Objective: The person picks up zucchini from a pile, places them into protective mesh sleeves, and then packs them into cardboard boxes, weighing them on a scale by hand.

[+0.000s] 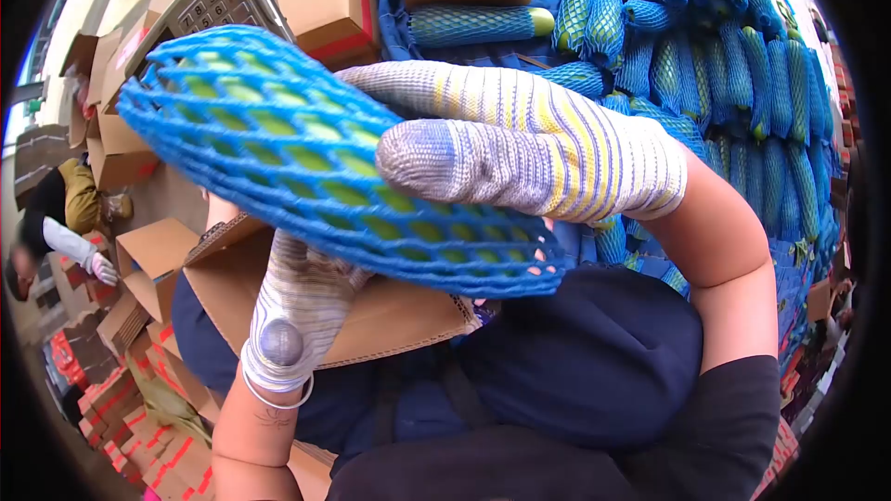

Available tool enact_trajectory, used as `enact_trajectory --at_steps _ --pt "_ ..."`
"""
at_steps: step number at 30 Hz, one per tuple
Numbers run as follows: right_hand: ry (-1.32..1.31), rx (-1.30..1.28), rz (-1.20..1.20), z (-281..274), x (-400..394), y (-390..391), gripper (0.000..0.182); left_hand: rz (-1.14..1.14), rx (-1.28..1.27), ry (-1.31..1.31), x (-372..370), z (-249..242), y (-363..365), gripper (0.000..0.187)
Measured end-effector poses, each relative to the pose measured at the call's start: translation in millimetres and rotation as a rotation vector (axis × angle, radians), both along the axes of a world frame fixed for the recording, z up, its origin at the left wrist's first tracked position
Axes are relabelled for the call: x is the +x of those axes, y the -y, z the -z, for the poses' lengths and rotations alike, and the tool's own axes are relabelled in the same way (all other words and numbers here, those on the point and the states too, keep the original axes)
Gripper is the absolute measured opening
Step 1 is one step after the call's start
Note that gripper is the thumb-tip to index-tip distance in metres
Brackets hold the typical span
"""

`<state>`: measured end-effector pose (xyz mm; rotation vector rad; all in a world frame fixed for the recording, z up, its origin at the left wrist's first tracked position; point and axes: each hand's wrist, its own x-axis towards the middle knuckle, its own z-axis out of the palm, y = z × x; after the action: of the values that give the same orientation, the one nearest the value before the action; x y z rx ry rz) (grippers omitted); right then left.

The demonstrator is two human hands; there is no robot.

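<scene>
A long green fruit (306, 158) sheathed in blue foam netting (232, 93) is held up close to the camera, across the middle of the view, above an open cardboard box (390, 315). The kind of fruit cannot be made out, since only green patches are seen through the diamond-shaped holes of the net. The lower right end of the netting is seen to run past the fruit as an empty, flattened tube.

The right hand (548, 153), in a knitted glove striped grey, yellow and purple, is laid over the top of the fruit with the fingers pressed together and the thumb closed against the near side. The left hand (297, 306), in a similar glove with a worn grey patch, is placed beneath the fruit; its fingers are hidden behind the netting, so their state cannot be told.

A stack of like netted fruit (733, 65) is piled at the upper right on blue cloth, partly cut off by the dark rim of the lens. A keypad scale (218, 0) is partly covered at the upper left. Another person (56, 223) is seen bent over boxes (139, 260) at the left edge, blurred and small.
</scene>
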<state>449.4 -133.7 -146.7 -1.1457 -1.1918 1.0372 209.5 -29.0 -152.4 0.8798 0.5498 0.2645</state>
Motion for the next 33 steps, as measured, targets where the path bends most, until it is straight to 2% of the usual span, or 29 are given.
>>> enact_trajectory --at_steps 1,2,3,4,5,7,8,9,10,11,13,14,15,16,17,19,21,22,23,25,26,28,29,30,31,32,33 --pt "0.135 0.363 -0.022 19.8 -1.2 -13.4 0.047 -0.205 -0.051 -0.042 0.3 -20.7 4.9 0.119" --pt "-0.035 0.233 -0.020 17.6 4.5 -16.5 0.043 -0.078 -0.083 0.096 21.7 -37.8 0.4 0.126" --pt "-0.206 0.103 -0.021 15.6 9.3 -18.9 0.039 0.036 -0.221 0.432 4.1 -21.3 -17.8 0.131" --pt "-0.056 -0.013 0.253 24.9 10.8 -21.2 0.031 0.015 -0.052 0.338 -8.3 -25.8 -30.8 0.130" --pt "0.199 0.013 0.368 62.9 19.2 -24.3 0.024 -0.011 0.117 0.243 -19.5 -30.5 -38.1 0.128" --pt "0.719 -0.332 0.125 132.9 30.0 -5.3 0.022 -0.118 0.496 -0.061 -33.6 -42.3 -43.5 0.112" --pt "0.917 -0.472 -0.063 160.2 25.9 5.2 0.023 0.014 0.714 -0.113 -42.9 -36.9 -55.0 0.092" --pt "1.071 -0.553 -0.243 190.7 20.7 14.8 0.024 0.124 0.926 -0.179 -46.5 -31.5 -60.9 0.083" --pt "1.219 -0.631 -0.450 210.0 18.7 17.4 0.025 0.065 0.509 -0.337 -43.7 -25.4 -61.5 0.082" --pt "1.334 -0.634 -0.552 254.6 18.4 25.3 0.032 0.005 0.085 -0.479 -38.9 -18.4 -61.4 0.081" --pt "1.521 -0.501 -0.585 262.7 23.3 32.5 0.046 0.484 0.793 -0.498 -28.3 0.8 -60.8 0.079" --pt "1.519 -0.496 -0.592 253.6 21.5 21.9 0.046 0.653 1.025 -0.527 -25.1 16.1 -67.2 0.082" --pt "1.569 -0.587 -0.754 244.5 19.3 7.5 0.055 0.801 1.247 -0.575 -21.2 25.1 -67.9 0.084" --pt "1.611 -0.676 -0.918 236.7 17.8 -2.0 0.065 0.873 1.256 -0.645 -21.6 38.7 -70.1 0.084" --pt "1.607 -0.666 -0.926 236.3 18.8 -5.0 0.065 0.946 1.264 -0.717 -24.0 54.9 -72.5 0.085" --pt "1.610 -0.643 -0.986 239.3 20.6 -12.8 0.080 0.955 1.302 -0.705 -27.4 79.9 -73.8 0.085" --pt "1.583 -0.637 -1.003 248.4 21.5 -13.5 0.083 1.043 1.514 -0.914 -31.3 93.6 -72.0 0.083" --pt "1.570 -0.705 -1.027 247.9 20.0 -12.9 0.083 1.132 1.480 -1.015 -24.5 84.6 -70.8 0.080" --pt "1.553 -0.777 -1.048 247.4 18.7 -10.8 0.083 1.084 1.523 -0.944 -35.2 89.5 -74.4 0.079" --pt "1.595 -0.722 -1.085 243.5 21.7 -7.4 0.079 1.050 1.498 -0.905 -38.9 76.0 -72.5 0.072" --pt "1.546 -0.817 -1.062 230.1 22.8 -4.0 0.075 1.048 1.501 -0.904 -41.1 66.8 -70.8 0.072" --pt "1.426 -0.987 -0.958 205.3 29.5 7.4 0.067 0.861 1.466 -0.722 -45.3 44.8 -66.7 0.060" --pt "1.295 -1.075 -0.880 179.9 38.3 13.4 0.068 0.849 1.471 -0.720 -45.6 32.9 -64.3 0.060" --pt "1.140 -1.195 -0.808 166.1 50.2 23.3 0.070 0.719 1.363 -0.658 -45.4 20.6 -59.8 0.055" --pt "0.870 -1.229 -0.742 159.0 65.5 39.7 0.065 0.595 1.251 -0.596 -47.5 10.3 -55.4 0.050" --pt "0.347 -1.362 -0.552 149.0 79.9 63.2 0.053 0.528 1.155 -0.540 -50.5 3.1 -52.5 0.046" --pt "0.111 -1.294 -0.442 130.9 86.3 80.3 0.047 0.517 1.158 -0.533 -52.8 -3.6 -48.9 0.046"
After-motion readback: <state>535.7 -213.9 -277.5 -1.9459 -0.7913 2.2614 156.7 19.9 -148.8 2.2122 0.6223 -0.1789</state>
